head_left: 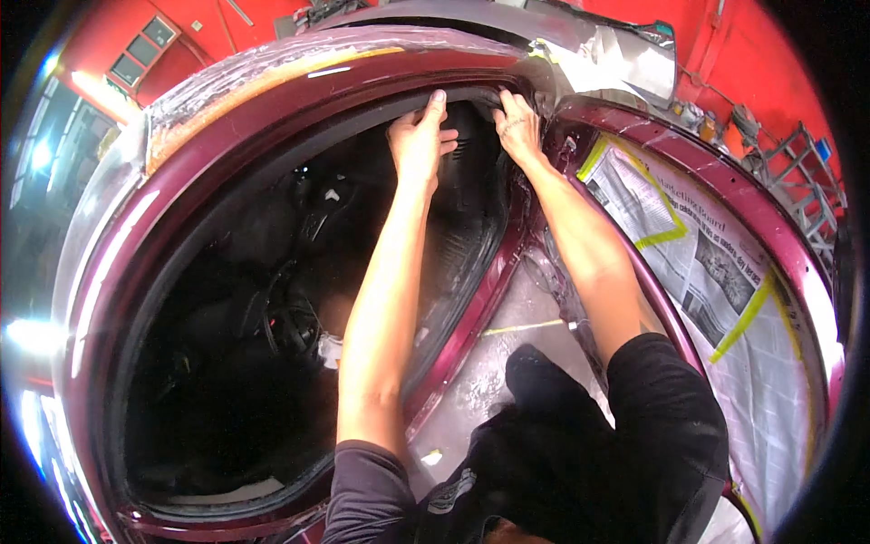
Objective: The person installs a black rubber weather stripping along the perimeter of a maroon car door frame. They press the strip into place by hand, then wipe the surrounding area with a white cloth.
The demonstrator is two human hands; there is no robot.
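A black rubber door seal (353, 130) runs along the upper rim of a maroon car's door opening. My left hand (419, 143) is raised against this rim, its thumb pressing up on the seal while the other fingers stay loosely bent and apart below it. Just to the right, near the upper corner of the opening, my right hand (517, 127) pinches the seal between thumb and fingers. Part of the strip there is hidden behind those fingers. Both forearms reach up from the lower edge, the left one across the dark car interior (236, 363).
At the right stands an opened maroon door (625, 122), its inside masked with newspaper (716, 240), plastic sheeting and yellow tape. The roof edge (272, 86) has sanded patches. A metal stepladder (807, 181) is by the red wall (770, 54). Grey floor (489, 372) lies below me.
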